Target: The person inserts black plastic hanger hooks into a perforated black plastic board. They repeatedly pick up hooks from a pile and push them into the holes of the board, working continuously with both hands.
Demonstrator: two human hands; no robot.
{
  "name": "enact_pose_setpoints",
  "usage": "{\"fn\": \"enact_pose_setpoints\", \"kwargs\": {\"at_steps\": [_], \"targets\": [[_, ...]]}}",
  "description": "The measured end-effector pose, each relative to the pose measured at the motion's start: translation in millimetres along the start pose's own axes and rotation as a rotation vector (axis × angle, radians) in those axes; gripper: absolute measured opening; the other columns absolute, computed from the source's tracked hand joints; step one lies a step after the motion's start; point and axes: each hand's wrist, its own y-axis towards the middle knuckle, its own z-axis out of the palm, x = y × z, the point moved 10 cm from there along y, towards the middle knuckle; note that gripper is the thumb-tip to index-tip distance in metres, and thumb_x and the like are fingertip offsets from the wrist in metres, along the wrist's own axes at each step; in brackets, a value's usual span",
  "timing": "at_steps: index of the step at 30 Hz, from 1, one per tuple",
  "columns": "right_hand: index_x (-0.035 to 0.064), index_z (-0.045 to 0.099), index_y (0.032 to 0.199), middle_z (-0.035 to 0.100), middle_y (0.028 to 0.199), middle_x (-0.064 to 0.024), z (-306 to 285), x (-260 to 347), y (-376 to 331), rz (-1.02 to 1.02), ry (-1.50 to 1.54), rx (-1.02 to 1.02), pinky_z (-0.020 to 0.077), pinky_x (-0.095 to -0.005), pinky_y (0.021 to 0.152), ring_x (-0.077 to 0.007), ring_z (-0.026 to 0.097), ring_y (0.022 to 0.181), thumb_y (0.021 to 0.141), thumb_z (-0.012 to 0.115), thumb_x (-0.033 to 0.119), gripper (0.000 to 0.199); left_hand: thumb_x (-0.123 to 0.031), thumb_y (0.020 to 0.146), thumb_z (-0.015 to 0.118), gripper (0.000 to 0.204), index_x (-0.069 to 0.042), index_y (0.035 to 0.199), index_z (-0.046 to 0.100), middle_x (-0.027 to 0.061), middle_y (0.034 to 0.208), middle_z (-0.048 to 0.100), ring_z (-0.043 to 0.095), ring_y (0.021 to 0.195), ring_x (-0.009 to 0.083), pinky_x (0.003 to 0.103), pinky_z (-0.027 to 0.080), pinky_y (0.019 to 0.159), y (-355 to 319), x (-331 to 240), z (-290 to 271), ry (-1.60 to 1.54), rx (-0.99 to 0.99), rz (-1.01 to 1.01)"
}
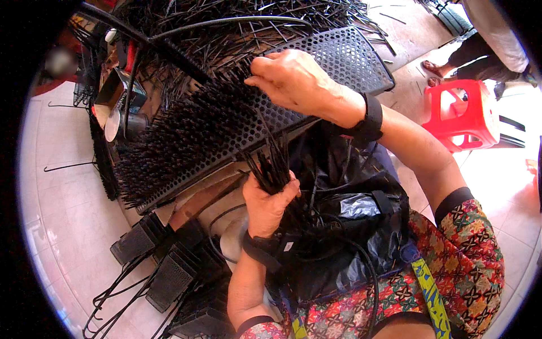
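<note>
Two bare hands are at work, and I see each wearing a black wrist strap. My left hand (267,199) is closed in a fist around a bunch of thin black plastic rods (271,164), their ends fanning upward just under the edge of a black perforated metal plate (339,56). My right hand (291,79) rests on that plate, fingers pinched together at a rod tip among the standing bristles; I cannot tell whether a rod is actually between the fingertips. One dense patch of black rods (186,135) stands planted in the plate's holes on its left half; the right half shows bare holes. Loose rods past counting lie heaped behind the plate. One crumpled black plastic bag (350,220) sits in my lap, touching the left wrist. One red plastic stool (460,116) stands on the tiled floor (62,186) at right, near another person's sandalled foot (435,68). Three small black mesh boxes (164,265) lie on the floor at lower left, wires beside them. I see no labels or signs.
</note>
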Motion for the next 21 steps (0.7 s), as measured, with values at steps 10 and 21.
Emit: {"fn": "enact_pose_setpoints", "kwargs": {"at_steps": [10,21], "targets": [[0.0030,0.058,0.065,0.058,0.065,-0.0162,14,1,22,-0.124,-0.137,0.238,0.0471,-0.0426,0.054,-0.0356,0.058,0.066,0.060,0.059,0.012,0.010,0.001,0.071,0.063,0.019,0.001,0.086,0.052,0.0068,0.075,0.057,0.055,0.060,0.0156,0.028,0.046,0.055,6,0,6,-0.012,0.016,0.021],[0.0007,0.052,0.062,0.054,0.062,-0.0183,11,-1,-2,-0.077,-0.127,0.244,0.0439,-0.0427,0.053,-0.0386,0.055,0.065,0.067,0.067,0.021,0.026,-0.001,0.068,0.067,0.027,0.001,0.089,0.051,0.0079,0.075,0.057,0.055,0.059,0.0181,0.030,0.045,0.055,10,-4,2,-0.035,-0.009,0.068]]}}
